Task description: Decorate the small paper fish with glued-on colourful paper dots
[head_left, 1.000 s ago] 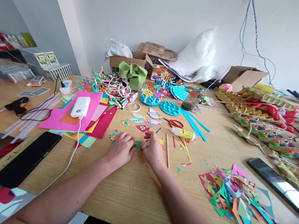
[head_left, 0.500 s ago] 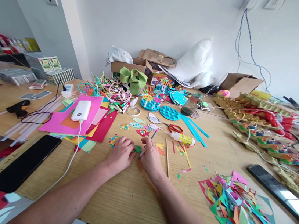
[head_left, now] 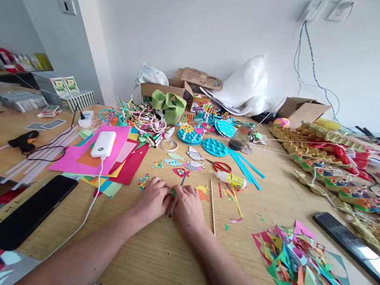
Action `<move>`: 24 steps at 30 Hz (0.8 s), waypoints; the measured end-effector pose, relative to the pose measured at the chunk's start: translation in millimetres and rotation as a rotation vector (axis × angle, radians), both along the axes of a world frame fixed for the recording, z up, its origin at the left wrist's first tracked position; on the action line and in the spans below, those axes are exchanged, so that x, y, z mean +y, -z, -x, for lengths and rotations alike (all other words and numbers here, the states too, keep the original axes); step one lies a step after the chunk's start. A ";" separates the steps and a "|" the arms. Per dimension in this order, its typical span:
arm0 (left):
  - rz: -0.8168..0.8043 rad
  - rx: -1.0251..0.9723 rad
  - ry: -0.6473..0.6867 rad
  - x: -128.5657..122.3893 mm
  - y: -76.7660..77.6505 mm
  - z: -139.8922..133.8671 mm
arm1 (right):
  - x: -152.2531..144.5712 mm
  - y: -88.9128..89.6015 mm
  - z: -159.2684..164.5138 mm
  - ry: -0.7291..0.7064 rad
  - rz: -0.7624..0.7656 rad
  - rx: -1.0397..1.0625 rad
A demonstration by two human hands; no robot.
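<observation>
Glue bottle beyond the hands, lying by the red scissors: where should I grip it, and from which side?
Grip the glue bottle across its yellow body, coming down from above. It lies flat on the table, white nozzle pointing left toward the red scissors, so the body is the widest part and probably the firmest hold. The right hand is nearest.
</observation>
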State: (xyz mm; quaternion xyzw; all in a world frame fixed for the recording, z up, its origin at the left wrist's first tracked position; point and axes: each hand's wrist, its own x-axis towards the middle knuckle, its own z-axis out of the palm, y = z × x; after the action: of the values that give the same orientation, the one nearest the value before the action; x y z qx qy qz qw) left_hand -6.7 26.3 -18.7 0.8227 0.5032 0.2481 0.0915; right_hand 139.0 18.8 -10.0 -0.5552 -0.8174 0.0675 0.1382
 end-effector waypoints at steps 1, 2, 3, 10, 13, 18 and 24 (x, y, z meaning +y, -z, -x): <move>-0.001 -0.001 -0.014 0.6 0.5 0.3 | -0.3 0.1 0.3 0.000 -0.004 0.008; -0.003 -0.003 -0.030 1.2 1.1 0.6 | -0.7 -0.1 0.7 0.003 -0.007 0.015; -0.006 -0.003 -0.048 1.7 1.7 1.0 | -1.0 -0.7 1.1 0.006 -0.007 0.021; 0.006 0.002 -0.072 0.6 2.0 2.1 | -1.9 -4.1 1.0 0.012 0.020 0.055; 0.009 -0.011 -0.064 0.1 1.6 1.9 | -1.4 -2.4 0.7 0.011 0.021 0.071; 0.014 -0.059 -0.076 2.4 4.3 1.6 | -1.8 -0.1 2.0 0.010 0.020 0.133; 0.024 -0.150 -0.106 6.8 8.9 2.5 | 0.0 -1.1 0.2 0.013 0.013 0.189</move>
State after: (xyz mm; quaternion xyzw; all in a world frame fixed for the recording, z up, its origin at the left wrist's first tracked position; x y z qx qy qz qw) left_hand -9.2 33.2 -27.6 0.7730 0.5405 0.3075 0.1254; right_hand 138.8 18.8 -8.9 -0.5527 -0.7965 0.1241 0.2114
